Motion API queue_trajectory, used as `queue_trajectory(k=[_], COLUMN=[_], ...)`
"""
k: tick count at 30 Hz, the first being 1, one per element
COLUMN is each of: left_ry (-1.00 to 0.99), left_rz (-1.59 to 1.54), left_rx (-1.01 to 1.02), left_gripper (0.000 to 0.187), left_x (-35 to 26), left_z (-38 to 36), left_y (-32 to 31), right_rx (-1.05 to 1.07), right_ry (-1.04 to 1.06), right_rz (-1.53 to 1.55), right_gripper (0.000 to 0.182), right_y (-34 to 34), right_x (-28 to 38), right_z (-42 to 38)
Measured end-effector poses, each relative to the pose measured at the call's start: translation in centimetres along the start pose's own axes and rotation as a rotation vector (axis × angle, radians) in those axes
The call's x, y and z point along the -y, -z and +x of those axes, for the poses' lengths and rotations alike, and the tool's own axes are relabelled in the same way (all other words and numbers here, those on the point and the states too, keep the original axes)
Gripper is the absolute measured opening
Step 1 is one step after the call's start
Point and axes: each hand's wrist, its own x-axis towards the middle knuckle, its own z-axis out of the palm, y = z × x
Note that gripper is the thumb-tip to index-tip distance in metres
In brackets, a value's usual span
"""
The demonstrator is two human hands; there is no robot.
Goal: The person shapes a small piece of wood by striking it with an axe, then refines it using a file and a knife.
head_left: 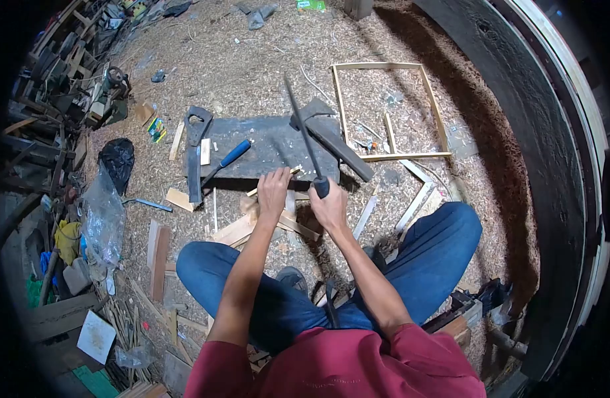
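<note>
My right hand [329, 207] is closed around the black handle of a machete [301, 123], its long narrow blade pointing up and away. At the near edge of the low dark wooden bench [268, 142], my left hand [273, 192] grips a thin wooden strip [294, 170]; the strip's ends show on both sides of the fingers. The blade stands to the right of the strip, apart from it. On the bench lie a blue-handled chisel [235, 154], a handsaw [194, 159] at the left end, and a dark long tool with a broad end [338, 147] at the right.
A rectangular wooden frame [423, 93] lies on the shaving-covered floor beyond the bench's right end. Wood offcuts [235, 229] lie between my knees and the bench. Black plastic bag [117, 162] and cluttered scrap stand at left; a dark wall [517, 93] curves along the right.
</note>
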Motion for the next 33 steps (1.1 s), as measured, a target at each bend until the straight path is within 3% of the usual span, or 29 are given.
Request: queue_trajectory(k=[1, 2, 3, 5, 6, 11, 17, 18, 19, 22, 25, 27, 33], left_ry=[0.004, 0.002, 0.000, -0.005, -0.012, -0.002, -0.007, -0.004, -0.005, -0.026, -0.045, -0.047, -0.057], left_rz=[0.002, 0.006, 0.008, 0.001, 0.000, -0.012, -0.021, -0.028, -0.032, 0.013, -0.011, -0.057, -0.251], left_rx=[0.004, 0.005, 0.008, -0.001, -0.010, -0.014, 0.001, 0.011, 0.017, 0.006, 0.001, -0.008, -0.010], left_gripper=[0.022, 0.022, 0.022, 0.022, 0.022, 0.022, 0.022, 0.022, 0.022, 0.023, 0.023, 0.024, 0.022], left_x=[0.1, 0.1, -0.1, 0.1, 0.5, 0.0, 0.3, 0.3, 0.3, 0.7, 0.8, 1.0, 0.9], left_z=[0.1, 0.2, 0.0, -0.7, -0.5, 0.1, 0.1, -0.2, -0.9, -0.7, -0.7, -0.6, -0.3], left_y=[0.0, 0.0, 0.1, 0.0, 0.2, 0.2, -0.2, -0.2, -0.1, 0.0, 0.7, 1.0, 1.7], right_rx=[-0.017, -0.190, -0.086, 0.080, 0.179, 0.186, 0.022, 0.025, 0.152, 0.147, 0.124, 0.280, 0.338], right_ry=[-0.037, 0.109, -0.034, -0.073, -0.179, -0.100, -0.056, -0.034, -0.152, -0.167, -0.118, -0.258, -0.399], right_rz=[0.085, 0.094, 0.130, -0.190, -0.226, -0.299, 0.038, -0.070, -0.267, -0.288, -0.234, -0.057, 0.145], right_gripper=[0.025, 0.015, 0.018, 0.021, 0.025, 0.028, 0.021, 0.019, 0.020, 0.022, 0.024, 0.031, 0.036], right_y=[-0.1, -1.3, -2.0, -3.7, -2.9, -0.1, -0.2, -1.5, -2.4, -2.4, -1.7, -0.8, -1.4], right_x=[0.5, -0.2, -1.9, -8.4, -7.7, -4.8, -1.6, -4.6, -7.7, -8.3, -8.3, -8.8, -9.6], right_z=[0.0, -0.6, -1.5, -2.1, -1.7, -0.5, -1.5, -2.1, -2.8, -2.9, -2.0, -1.7, -1.9])
